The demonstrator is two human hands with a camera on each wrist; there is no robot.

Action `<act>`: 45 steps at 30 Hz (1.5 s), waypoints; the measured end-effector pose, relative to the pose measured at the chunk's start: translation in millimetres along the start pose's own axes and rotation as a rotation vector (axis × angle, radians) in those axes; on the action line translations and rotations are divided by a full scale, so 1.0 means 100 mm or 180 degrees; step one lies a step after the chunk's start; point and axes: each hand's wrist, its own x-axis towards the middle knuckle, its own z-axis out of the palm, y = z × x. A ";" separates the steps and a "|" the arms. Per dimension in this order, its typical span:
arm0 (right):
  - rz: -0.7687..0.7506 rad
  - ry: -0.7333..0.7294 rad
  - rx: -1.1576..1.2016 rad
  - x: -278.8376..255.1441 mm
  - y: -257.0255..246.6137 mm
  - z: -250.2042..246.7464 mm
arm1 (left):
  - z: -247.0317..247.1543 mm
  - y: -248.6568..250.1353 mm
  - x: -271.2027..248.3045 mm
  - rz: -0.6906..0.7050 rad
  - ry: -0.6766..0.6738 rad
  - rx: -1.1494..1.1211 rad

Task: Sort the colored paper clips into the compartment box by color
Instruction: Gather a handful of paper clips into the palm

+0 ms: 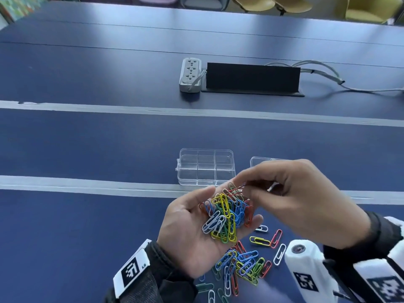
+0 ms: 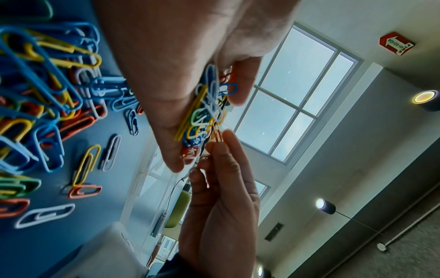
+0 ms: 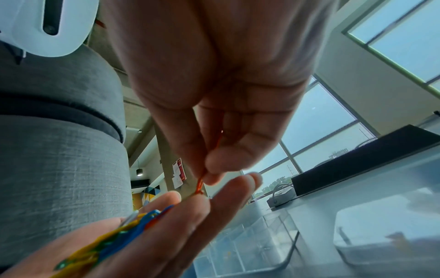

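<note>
Right hand [image 1: 301, 200]: grip pinched on 1 red clip [image 1: 235, 190]; box [image 1: 197, 167] near, forward-left. Left hand [image 1: 192, 232]: relaxed, cradles pile [image 1: 225, 217].

The left hand [image 2: 181, 62] fills the top of the view and cradles a tangled bunch of plastic-coated wire paper clips [image 2: 207, 111] in blue, yellow, white, green and red. Its thumb [image 2: 240, 84] lies against the bunch. From below, the right hand [image 2: 221, 203] pinches a thin red wire paper clip [image 2: 218, 134] between its fingertips, right at the end of the bunch. Behind the hands, a loose heap of coloured paper clips [image 2: 40, 90] lies on the dark blue table [image 2: 28, 250]. A yellow clip [image 2: 85, 165], an orange-red clip [image 2: 84, 191] and a white clip [image 2: 45, 215] lie singly beside the heap. Beyond are a tall paned window [image 2: 292, 97] and a red fire sign [image 2: 396, 43].
</note>
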 end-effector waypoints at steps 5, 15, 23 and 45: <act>0.0080 0.0011 -0.0002 0.02 0.01 0.03 | 0.00 0.02 0.00 0.0011 0.0211 -0.0191; 0.0569 -0.0361 0.0414 -0.05 0.00 0.02 | -0.01 0.03 -0.02 0.0241 0.0085 -0.0680; 0.0589 0.0116 0.0349 -0.09 -0.06 0.17 | 0.04 0.02 -0.03 0.0401 0.0165 -0.0699; 0.0291 -0.0487 -0.0080 -0.10 -0.03 -0.02 | 0.04 -0.02 -0.05 0.0248 0.0178 -0.0723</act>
